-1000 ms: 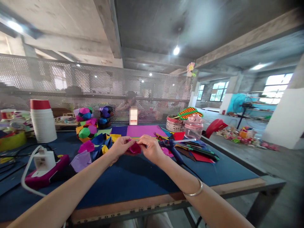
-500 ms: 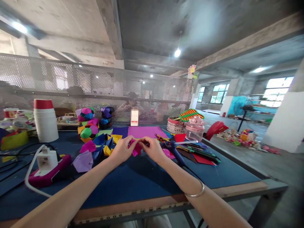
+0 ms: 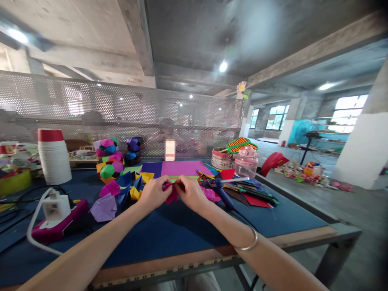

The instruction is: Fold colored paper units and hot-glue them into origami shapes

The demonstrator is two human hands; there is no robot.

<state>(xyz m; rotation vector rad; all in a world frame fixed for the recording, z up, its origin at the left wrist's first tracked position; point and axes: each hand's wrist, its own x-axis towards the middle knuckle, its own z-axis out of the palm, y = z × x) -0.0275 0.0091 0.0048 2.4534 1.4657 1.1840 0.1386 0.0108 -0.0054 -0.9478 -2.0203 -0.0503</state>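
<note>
My left hand and my right hand meet above the blue table, and both pinch a small folded magenta paper piece between their fingertips. Most of the paper is hidden by the fingers. A silver bangle sits on my right wrist. Loose folded paper pieces in purple, blue, yellow and pink lie just left of my left hand. A blue-handled glue gun lies just right of my right hand.
Paper balls stand at the back left near a stack of white cups. A magenta sheet lies behind the hands. A white plug on a pink box, a clear jar, a basket and a mesh screen.
My two hands have drawn closer together over the magenta paper, which now shows less between the fingers. The view has shifted slightly.
</note>
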